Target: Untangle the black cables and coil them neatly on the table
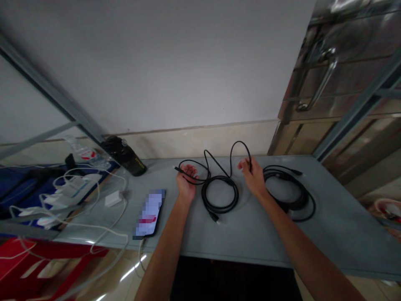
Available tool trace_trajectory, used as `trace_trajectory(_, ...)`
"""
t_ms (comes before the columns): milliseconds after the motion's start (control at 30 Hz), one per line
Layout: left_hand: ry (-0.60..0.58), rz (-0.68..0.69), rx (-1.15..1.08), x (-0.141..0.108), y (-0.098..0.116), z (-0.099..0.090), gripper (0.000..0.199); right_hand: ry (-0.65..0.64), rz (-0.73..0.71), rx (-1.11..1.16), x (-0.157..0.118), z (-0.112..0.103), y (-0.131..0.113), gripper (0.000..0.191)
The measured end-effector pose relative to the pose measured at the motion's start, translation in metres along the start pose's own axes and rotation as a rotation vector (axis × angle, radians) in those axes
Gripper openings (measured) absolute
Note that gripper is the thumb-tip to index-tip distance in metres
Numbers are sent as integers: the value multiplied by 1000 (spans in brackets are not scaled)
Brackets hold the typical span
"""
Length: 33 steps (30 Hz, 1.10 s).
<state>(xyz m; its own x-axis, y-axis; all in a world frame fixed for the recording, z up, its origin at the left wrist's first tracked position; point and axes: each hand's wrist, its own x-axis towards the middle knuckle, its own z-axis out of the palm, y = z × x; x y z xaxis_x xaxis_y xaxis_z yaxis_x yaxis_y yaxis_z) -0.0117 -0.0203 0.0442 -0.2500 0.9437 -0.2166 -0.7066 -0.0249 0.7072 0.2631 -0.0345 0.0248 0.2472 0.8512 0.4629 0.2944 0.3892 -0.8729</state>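
Note:
A black cable [220, 211] lies partly coiled on the grey table, one plug end resting at the front of the coil. Its loose part rises in loops between my two hands. My left hand [187, 180] is curled around the cable near its other plug, which sticks out to the left. To the right of the coil, my right hand [251, 174] pinches the cable where it bends down from a tall loop. A second coiled black cable [293, 192] rests just beyond my right wrist.
A phone [149, 214] with a lit screen lies left of my left forearm, a white cable attached. Behind it a black bottle [127, 156] leans over. White power strips [73, 190], an adapter [113, 199] and cords crowd the left. A metal frame post [360, 104] stands right.

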Motion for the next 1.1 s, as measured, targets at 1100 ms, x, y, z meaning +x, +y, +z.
trace_trajectory(1100, -1, 45, 28, 0, -3, 6, 14, -554, -374, -284, -30, 31, 5, 17)
